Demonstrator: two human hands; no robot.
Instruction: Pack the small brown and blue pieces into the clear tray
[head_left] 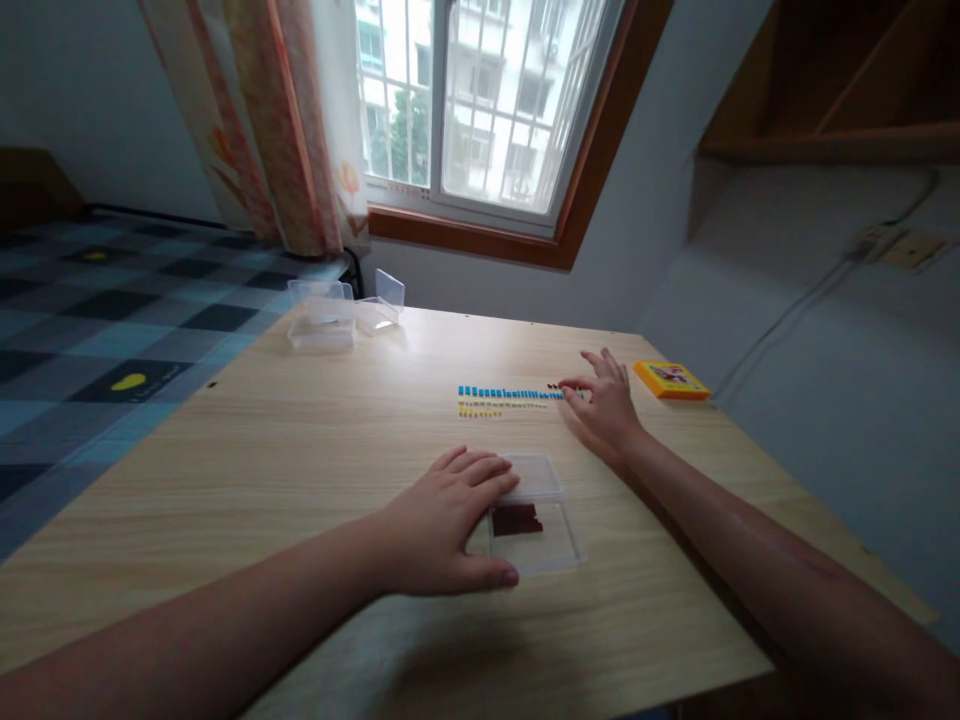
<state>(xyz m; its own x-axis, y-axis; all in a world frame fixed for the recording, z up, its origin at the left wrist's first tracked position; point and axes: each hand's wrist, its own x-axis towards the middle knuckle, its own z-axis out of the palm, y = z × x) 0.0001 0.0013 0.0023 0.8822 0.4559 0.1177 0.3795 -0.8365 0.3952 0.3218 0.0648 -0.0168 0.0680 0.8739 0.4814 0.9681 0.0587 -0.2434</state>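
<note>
My left hand lies with fingers spread over the left side of an open clear plastic box; its thumb is near the box's front edge. Inside the box sits a dark brown piece or cluster of pieces. Farther off, my right hand has thumb and index finger brought together at the right end of rows of tiny parts, its other fingers raised. Whatever is between those fingertips is too small to see. The rows include blue pieces, yellow pieces and a few dark brown pieces.
Clear plastic boxes with raised lids stand at the table's back left corner. An orange-yellow box lies near the right edge. Beyond the wooden table are a checked bed, a curtain and a barred window.
</note>
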